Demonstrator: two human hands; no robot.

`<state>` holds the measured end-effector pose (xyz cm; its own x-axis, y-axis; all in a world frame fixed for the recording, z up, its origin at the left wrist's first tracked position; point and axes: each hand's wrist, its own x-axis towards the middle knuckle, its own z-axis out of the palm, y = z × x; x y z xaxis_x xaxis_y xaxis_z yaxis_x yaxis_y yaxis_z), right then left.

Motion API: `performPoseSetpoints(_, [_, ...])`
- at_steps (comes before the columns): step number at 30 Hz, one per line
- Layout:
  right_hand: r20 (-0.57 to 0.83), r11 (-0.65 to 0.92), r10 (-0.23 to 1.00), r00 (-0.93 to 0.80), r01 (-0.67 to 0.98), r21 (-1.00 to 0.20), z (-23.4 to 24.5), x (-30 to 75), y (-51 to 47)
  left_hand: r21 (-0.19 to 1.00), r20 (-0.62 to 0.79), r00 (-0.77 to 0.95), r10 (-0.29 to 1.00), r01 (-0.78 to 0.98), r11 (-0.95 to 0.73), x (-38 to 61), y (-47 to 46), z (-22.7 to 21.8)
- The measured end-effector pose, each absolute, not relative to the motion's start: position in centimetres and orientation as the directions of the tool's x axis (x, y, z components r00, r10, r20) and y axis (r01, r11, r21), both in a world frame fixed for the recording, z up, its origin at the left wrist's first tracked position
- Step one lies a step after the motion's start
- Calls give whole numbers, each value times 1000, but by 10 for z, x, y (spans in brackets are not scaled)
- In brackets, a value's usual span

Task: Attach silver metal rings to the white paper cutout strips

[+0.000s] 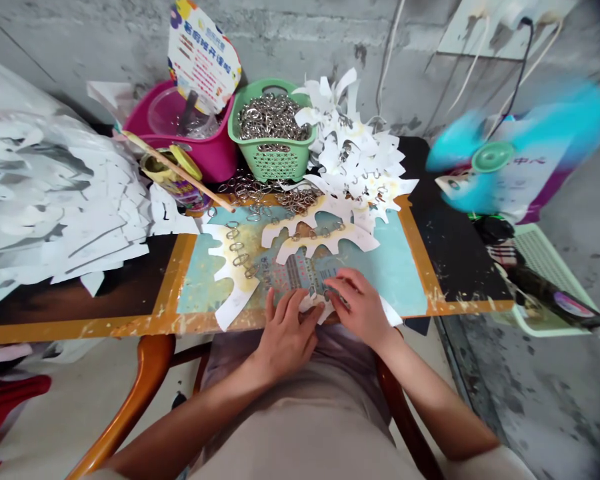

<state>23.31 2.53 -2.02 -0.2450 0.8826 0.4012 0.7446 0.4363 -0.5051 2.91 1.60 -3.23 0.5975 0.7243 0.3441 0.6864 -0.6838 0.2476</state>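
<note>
Honestly, you look well into this batch: the white cut-paper pieces with metal rings hooked through them (355, 150) are heaped at the back right of the painted board (180, 293), while a much bigger pile of scalloped white paper (55, 200) spills over the left end. I can't spot any rings in that pile, so my read is that it's most of what's left. A few more scalloped strips (235, 267) lie out on the board, with rings along their edges. Your left hand (285, 337) and right hand (357, 310) are close together at the near edge of the board, bunched around a small white paper piece (311, 303) right in front of you. You're definitely touching it, but from this angle I can't tell if it's pinched tight. Supplies look healthy too: the green plastic basket (270, 167) is crammed nearly to the rim with silver rings (273, 117), and loose ones (245, 190) are scattered on the board just in front of it. Beside that, a pink tub (205, 160) holds a clear plastic bowl (167, 110), and a wooden stick (175, 167) lies across a yellow-rimmed tin (173, 180) next to the tub.
</note>
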Motion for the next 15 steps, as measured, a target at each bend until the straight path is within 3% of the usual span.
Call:
performPoseSetpoints(3, [267,637,770,-580,679,-365,-12,235,44,263,298,616,729,682,-683,29,16,-29])
performPoseSetpoints(5, [199,720,690,-696,629,-293,-8,236,55,260,287,637,716,667,-698,28,17,-28])
performPoseSetpoints(15, [249,899,438,-864,420,-122,-19,258,70,232,302,666,682,643,-730,22,17,-31])
